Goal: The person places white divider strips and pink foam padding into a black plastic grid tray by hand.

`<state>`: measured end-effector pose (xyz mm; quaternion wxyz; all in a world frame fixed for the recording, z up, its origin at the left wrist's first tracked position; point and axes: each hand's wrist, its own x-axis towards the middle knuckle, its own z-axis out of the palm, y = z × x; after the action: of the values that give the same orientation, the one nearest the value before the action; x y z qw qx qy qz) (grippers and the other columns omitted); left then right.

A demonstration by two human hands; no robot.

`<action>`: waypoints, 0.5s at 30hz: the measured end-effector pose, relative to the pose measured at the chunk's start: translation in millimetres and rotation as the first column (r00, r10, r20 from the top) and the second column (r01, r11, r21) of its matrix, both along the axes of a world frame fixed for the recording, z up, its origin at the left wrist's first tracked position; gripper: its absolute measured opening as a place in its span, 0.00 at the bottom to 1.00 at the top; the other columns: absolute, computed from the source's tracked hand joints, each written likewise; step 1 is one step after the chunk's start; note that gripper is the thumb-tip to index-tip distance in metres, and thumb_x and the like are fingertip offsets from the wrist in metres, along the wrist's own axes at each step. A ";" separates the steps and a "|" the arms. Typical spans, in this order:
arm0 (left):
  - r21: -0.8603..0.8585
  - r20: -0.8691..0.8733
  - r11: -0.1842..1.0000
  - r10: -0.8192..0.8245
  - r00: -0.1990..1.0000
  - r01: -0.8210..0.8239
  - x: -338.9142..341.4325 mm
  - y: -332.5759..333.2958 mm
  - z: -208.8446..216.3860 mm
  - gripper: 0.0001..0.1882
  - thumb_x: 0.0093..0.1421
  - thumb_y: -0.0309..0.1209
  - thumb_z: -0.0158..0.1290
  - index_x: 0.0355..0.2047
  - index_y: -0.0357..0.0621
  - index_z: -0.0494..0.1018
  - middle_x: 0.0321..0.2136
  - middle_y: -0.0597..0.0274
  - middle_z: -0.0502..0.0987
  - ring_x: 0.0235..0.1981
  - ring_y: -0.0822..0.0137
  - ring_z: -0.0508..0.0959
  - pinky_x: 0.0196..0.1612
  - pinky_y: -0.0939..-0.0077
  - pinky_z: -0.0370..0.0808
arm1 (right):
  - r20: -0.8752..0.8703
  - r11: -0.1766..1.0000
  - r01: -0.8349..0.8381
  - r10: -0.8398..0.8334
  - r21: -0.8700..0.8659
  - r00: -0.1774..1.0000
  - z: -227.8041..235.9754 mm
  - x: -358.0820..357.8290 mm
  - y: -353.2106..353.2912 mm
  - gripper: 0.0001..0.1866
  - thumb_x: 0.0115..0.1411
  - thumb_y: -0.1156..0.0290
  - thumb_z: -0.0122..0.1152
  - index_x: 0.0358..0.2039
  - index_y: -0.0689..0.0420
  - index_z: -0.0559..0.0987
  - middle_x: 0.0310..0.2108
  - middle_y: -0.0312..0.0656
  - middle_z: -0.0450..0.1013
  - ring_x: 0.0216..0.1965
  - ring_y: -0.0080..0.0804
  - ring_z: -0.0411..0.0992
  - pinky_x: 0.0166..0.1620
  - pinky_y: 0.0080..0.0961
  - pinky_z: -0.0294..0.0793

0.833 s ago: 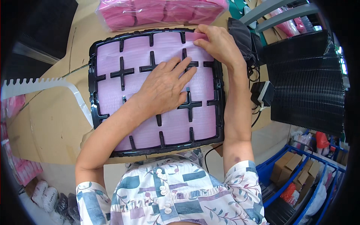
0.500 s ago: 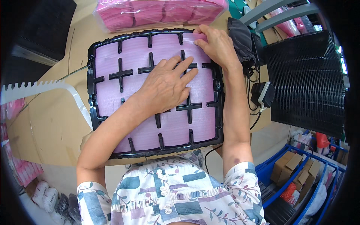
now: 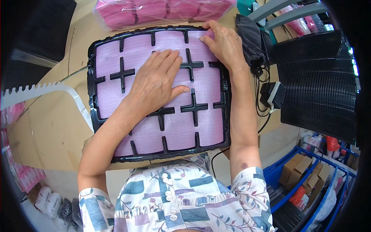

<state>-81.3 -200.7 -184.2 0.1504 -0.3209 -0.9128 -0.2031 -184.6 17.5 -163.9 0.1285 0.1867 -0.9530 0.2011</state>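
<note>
The left hand [image 3: 152,81] lies flat on pink sheeting [image 3: 205,85] inside the black tray [image 3: 227,123]; the right hand [image 3: 228,46] is at the tray's far-right corner, its pinch unclear. Broad, even pressure should smooth best.

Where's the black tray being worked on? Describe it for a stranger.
On the tan tabletop, find the left hand and right hand. The black tray lies beneath them; unlike the ribbed black stack to its right, it shows pink-purple sheeting between black crosses.

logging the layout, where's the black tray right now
In the head view, the black tray lies slightly left of centre, under the left hand, nearer than the wrapped pink bundle.
</note>
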 end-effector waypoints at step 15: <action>-0.087 0.026 0.994 0.063 0.998 -0.060 -2.0 -1.8 -8.1 0.44 0.53 0.56 0.60 0.61 0.34 0.67 0.62 0.46 0.66 0.65 0.47 0.62 0.70 0.46 0.50 | -0.276 0.973 -0.158 0.200 0.165 0.940 -21.4 42.4 9.2 0.15 0.55 0.73 0.63 0.45 0.53 0.81 0.43 0.37 0.77 0.45 0.37 0.74 0.48 0.35 0.68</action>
<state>-83.4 -202.5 -192.3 0.1295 -0.2958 -0.9322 -0.1634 -142.2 26.7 -185.3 0.2351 0.3088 -0.9145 0.1145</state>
